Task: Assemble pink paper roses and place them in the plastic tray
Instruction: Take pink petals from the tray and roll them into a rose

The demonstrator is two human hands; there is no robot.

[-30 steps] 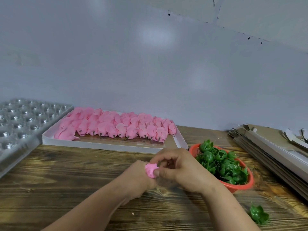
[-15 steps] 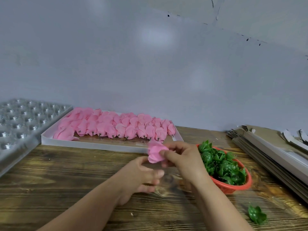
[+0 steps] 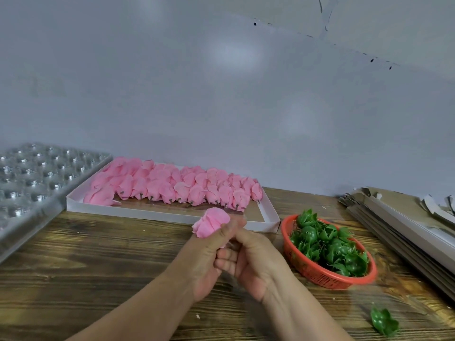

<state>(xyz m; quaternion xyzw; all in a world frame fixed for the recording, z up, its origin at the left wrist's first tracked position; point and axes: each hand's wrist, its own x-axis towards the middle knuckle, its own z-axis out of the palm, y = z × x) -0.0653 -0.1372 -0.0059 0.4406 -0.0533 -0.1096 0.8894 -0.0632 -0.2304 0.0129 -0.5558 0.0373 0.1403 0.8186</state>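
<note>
Pink rose (image 3: 211, 222) upright, bloom-up, in left hand (image 3: 205, 257)

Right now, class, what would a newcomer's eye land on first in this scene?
Likely the mass of pink roses filling the white box at the back of the table. Next, the single rose held up in both hands, left hand and right hand, at centre. Then the red basket of green calyxes, on the right.

rose (image 3: 211, 222) apparently now in left hand (image 3: 205, 257), hands closed together
</note>
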